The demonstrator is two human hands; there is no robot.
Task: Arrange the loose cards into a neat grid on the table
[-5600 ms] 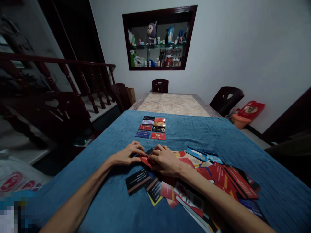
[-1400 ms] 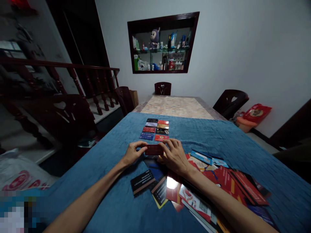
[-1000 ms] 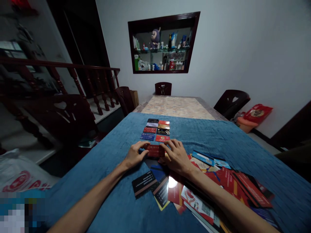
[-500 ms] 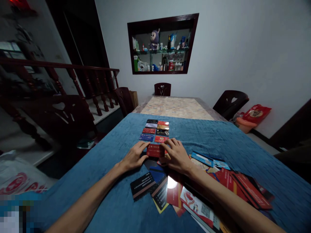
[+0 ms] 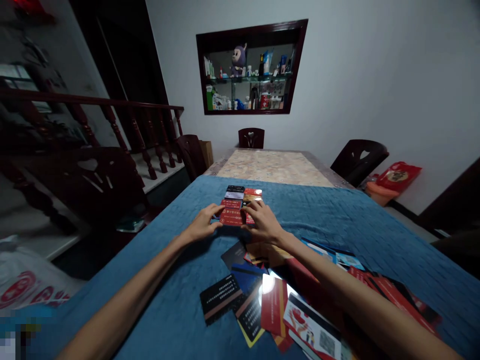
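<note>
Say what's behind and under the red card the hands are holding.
Behind the red card, held by left hand and right hand: a second red card, then a pale card and a black card. What lies directly under it is covered.

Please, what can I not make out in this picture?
In the head view:
Card pile: middle hidden by the right forearm.
Red card between left hand and right hand: fine print too small.
White plastic bag: cut off by left edge.
Red jar in the wall cabinet: label too small.
</note>
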